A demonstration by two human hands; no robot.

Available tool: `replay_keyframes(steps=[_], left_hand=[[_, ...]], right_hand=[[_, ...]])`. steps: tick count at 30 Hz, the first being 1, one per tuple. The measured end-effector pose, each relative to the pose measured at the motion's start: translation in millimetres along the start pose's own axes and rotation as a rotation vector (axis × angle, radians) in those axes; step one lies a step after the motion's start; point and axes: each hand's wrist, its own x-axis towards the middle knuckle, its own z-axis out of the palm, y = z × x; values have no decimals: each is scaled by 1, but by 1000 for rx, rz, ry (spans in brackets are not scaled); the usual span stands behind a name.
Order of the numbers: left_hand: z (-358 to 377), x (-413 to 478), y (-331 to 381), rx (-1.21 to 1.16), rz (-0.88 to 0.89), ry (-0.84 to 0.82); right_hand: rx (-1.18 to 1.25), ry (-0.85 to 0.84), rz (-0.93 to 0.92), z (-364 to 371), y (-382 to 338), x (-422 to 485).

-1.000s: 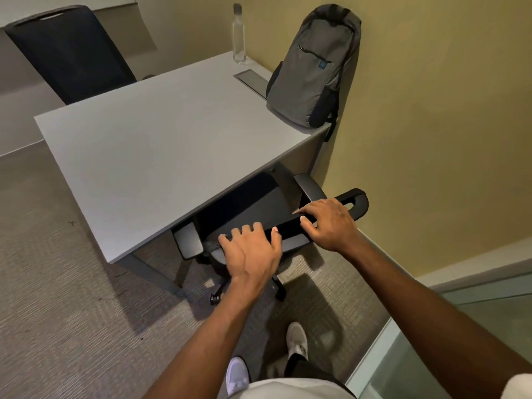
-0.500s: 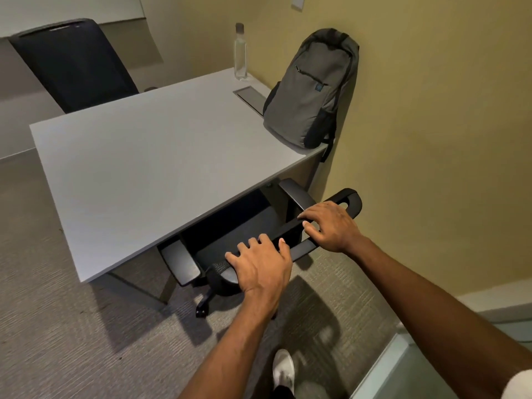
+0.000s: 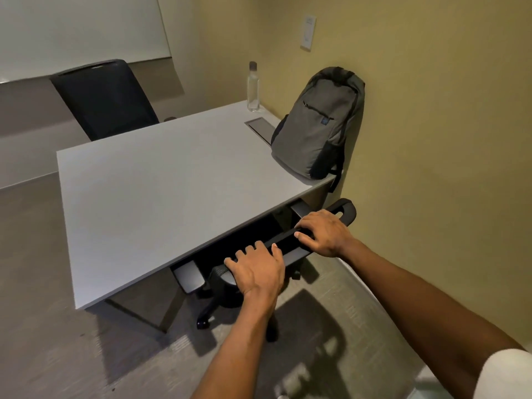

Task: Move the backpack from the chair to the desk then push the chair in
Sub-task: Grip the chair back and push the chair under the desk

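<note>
A grey backpack [image 3: 319, 125] stands upright on the far right corner of the white desk [image 3: 161, 185], leaning against the yellow wall. The black office chair [image 3: 347, 210] is tucked under the desk's near edge; its seat is mostly hidden and only the backrest top, two armrests and part of the wheeled base show. My left hand [image 3: 256, 270] lies on the left part of the backrest top with fingers curled over it. My right hand [image 3: 322, 231] grips the backrest top farther right.
A clear water bottle [image 3: 253, 87] stands at the desk's far edge beside a grey cable hatch [image 3: 260, 126]. A second black chair [image 3: 105, 99] faces the desk's far side. The yellow wall runs close along the right; carpet lies below.
The chair has slid farther under the desk with both hands on its backrest. The view has tilted up, so my shoes have left the frame.
</note>
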Motion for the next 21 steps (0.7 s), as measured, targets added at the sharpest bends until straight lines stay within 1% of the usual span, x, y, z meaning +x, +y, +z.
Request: replay_keyframes(steps=[5, 15, 21], left_hand=[[0, 22, 7, 13, -13, 25], [1, 64, 17, 16, -56, 76], [0, 93, 23, 3, -89, 100]], right_hand=[[-15, -27, -33, -2, 13, 22], [-42, -23, -70, 1, 37, 70], [-18, -15, -83, 1, 48, 103]])
